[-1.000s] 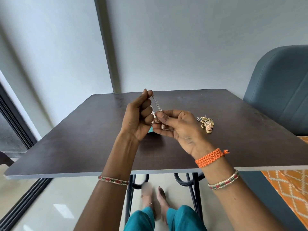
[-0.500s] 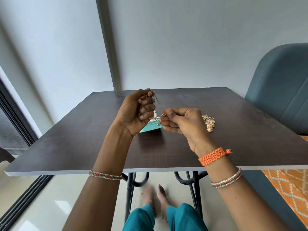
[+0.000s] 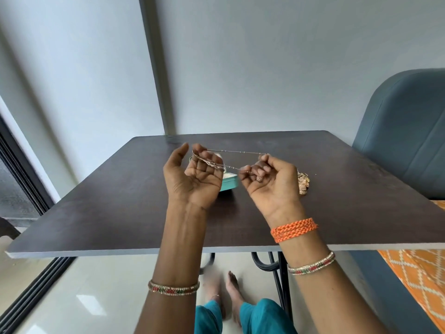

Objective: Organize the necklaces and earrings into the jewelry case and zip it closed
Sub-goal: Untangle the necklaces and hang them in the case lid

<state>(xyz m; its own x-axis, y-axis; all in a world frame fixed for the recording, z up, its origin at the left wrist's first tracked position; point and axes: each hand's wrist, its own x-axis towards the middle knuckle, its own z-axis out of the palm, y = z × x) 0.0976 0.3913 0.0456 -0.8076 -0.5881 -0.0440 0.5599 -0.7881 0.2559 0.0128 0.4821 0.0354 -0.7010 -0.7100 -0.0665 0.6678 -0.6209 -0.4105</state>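
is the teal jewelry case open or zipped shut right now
Open. The teal jewelry case on the table shows pale lining from above, though the left hand hides much of it.

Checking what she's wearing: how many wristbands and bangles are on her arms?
3. An orange braided band and a beaded bangle on the right arm; another beaded bangle on the left.

Teal jewelry case point(image 3: 228, 183) mostly hidden behind left hand point(image 3: 196, 179); earring pile point(image 3: 303, 184) partly behind right hand point(image 3: 271, 182).
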